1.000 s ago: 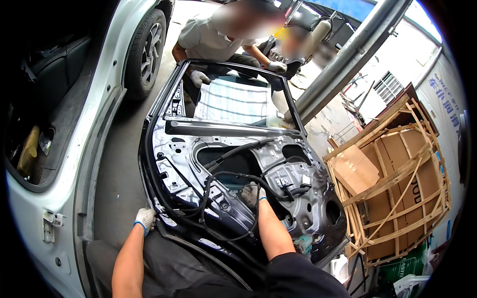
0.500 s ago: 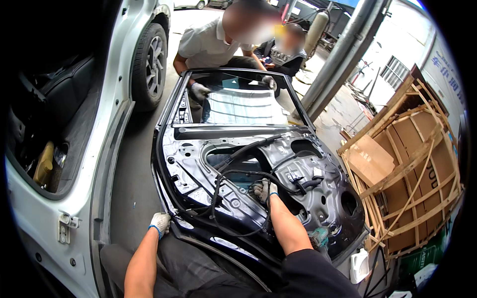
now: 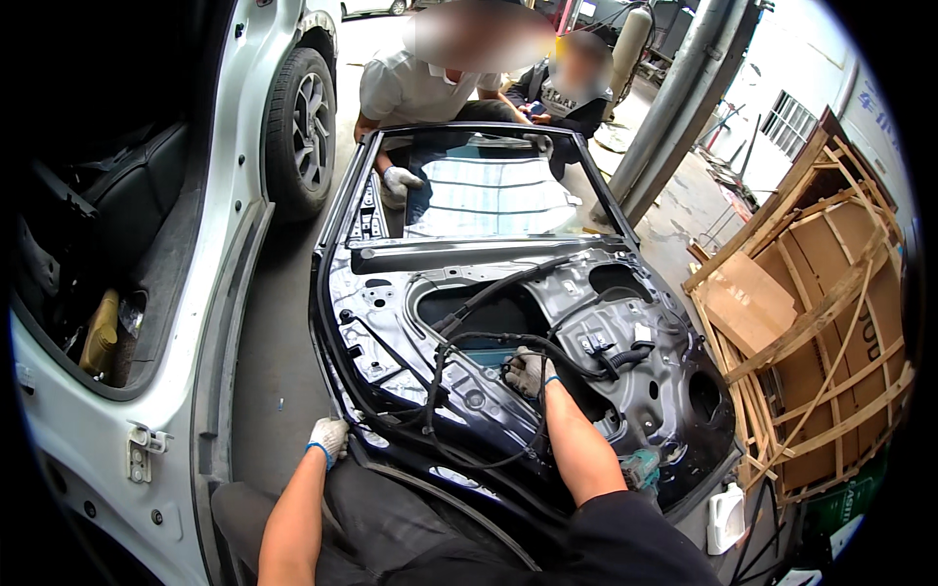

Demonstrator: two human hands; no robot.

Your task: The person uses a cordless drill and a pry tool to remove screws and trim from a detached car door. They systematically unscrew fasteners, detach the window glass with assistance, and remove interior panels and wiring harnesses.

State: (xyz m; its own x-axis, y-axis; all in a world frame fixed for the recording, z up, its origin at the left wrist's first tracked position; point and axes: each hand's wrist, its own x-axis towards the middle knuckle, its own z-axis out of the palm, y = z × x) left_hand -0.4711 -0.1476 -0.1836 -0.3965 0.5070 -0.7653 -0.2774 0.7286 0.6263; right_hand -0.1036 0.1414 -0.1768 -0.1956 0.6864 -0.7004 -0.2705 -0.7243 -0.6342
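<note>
A bare dark car door [image 3: 469,395] lies in front of me, its inner metal panel facing up. My left hand [image 3: 330,441], in a white glove, is closed around the door's near left edge. My gloved right hand [image 3: 529,372] is at the panel's large opening, fingers curled; what they grip is hidden. A black wiring harness [image 3: 437,391] loops beside and below that hand. Window glass [image 3: 489,195] shows inside the door frame, with reflections on it. A green-and-black power tool [image 3: 640,471] lies by my right forearm.
Across the door a co-worker's gloved hand [image 3: 402,183] touches the glass area; another person [image 3: 576,83] crouches behind. A white car [image 3: 161,430] stands open at left. A wooden crate [image 3: 811,332] with cardboard, a metal post [image 3: 674,117] and a white bottle [image 3: 725,520] are at right.
The co-worker's hand on the right has shifted toward the frame's top edge, and the glass's edge appears to sit closer to it. My hands keep their places; the view has moved slightly.
</note>
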